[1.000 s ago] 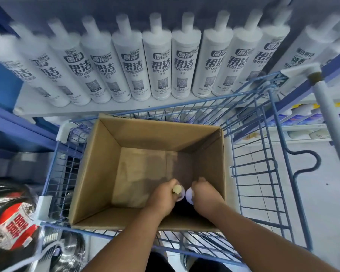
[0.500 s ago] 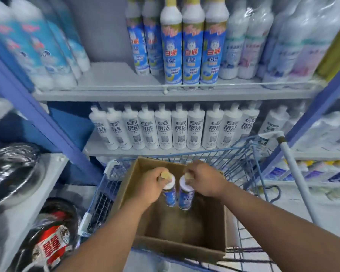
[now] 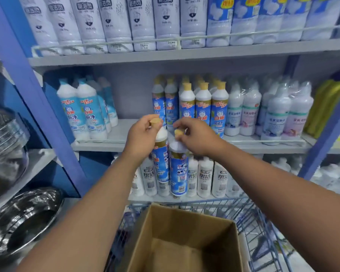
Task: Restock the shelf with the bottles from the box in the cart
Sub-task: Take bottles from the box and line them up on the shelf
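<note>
My left hand point(image 3: 142, 136) grips the yellow cap of a blue-and-white bottle point(image 3: 161, 160) that hangs upright below it. My right hand point(image 3: 196, 137) pinches the yellow cap of a second, matching bottle point(image 3: 178, 171) just to the right and slightly lower. Both bottles hang in the air in front of the middle shelf point(image 3: 124, 134), level with its front edge. On that shelf stands a group of matching yellow-capped bottles point(image 3: 203, 107). The brown cardboard box point(image 3: 186, 218) sits open in the blue wire cart point(image 3: 263, 228) below; the part of its inside that shows holds nothing.
Blue-and-white toilet cleaner bottles point(image 3: 81, 112) stand on the left of the middle shelf, with a bare gap between them and the yellow-capped group. Pale wrapped bottles point(image 3: 273, 112) stand on the right. White bottles fill the lower shelf point(image 3: 204, 177). Steel bowls point(image 3: 22, 220) lie at left.
Both hands lifted one bottle each out of the box and raised them to the middle shelf's height. The view tilted up from the box to the shelves.
</note>
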The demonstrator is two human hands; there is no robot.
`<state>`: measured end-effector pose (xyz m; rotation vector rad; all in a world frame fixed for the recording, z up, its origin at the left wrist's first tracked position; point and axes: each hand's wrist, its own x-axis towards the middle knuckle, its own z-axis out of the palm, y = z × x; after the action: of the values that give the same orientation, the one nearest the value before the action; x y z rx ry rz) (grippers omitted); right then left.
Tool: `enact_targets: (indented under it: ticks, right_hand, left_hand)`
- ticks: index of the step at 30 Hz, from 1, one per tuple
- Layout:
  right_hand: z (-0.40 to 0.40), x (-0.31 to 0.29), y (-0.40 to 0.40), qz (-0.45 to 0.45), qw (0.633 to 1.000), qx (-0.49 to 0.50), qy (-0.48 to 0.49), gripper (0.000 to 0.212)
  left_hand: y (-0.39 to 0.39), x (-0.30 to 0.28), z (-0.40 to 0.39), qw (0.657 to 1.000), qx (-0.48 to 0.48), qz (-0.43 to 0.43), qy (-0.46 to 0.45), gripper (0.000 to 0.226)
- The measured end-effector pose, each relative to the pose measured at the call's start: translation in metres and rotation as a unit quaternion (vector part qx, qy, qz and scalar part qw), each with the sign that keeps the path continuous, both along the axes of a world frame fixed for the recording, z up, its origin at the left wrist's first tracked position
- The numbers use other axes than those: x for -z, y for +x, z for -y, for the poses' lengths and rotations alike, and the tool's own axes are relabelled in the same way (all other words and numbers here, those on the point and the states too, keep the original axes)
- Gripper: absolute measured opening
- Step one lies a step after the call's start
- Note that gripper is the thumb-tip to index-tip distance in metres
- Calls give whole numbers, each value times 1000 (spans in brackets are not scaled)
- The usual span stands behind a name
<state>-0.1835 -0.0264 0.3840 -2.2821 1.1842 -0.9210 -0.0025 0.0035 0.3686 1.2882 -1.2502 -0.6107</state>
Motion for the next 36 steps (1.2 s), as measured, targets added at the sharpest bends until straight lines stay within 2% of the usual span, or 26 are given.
enact_targets:
  ticks: [3,8,15,21,25,31,36]
  right_hand:
    - [19,-35,18,17,999,20,-28,30]
    - [53,-84,46,27,995,49,-87,26]
    - [101,-106,73,49,989,88,-109,26]
    - [135,-88,92,23,987,122,-102,26]
    - [149,-84,98,11,983,152,-98,28]
    - [159,-93,99,-29,987,130,-85,24]
    - [164,-96,95,-132,982,101,-89,25]
  left_hand:
    - [13,-34,22,999,15,-5,-29,23]
    - [34,-69,63,997,33,-8,-68,17]
    - [65,-87,123,996,46,15,-79,16]
    - [71,-73,162,998,29,4,-62,5]
    - [74,-54,181,998,12,-4,-55,7]
    - [75,-44,195,999,5,-21,-35,12]
    - [76,-41,203,999,-8,-15,-34,15]
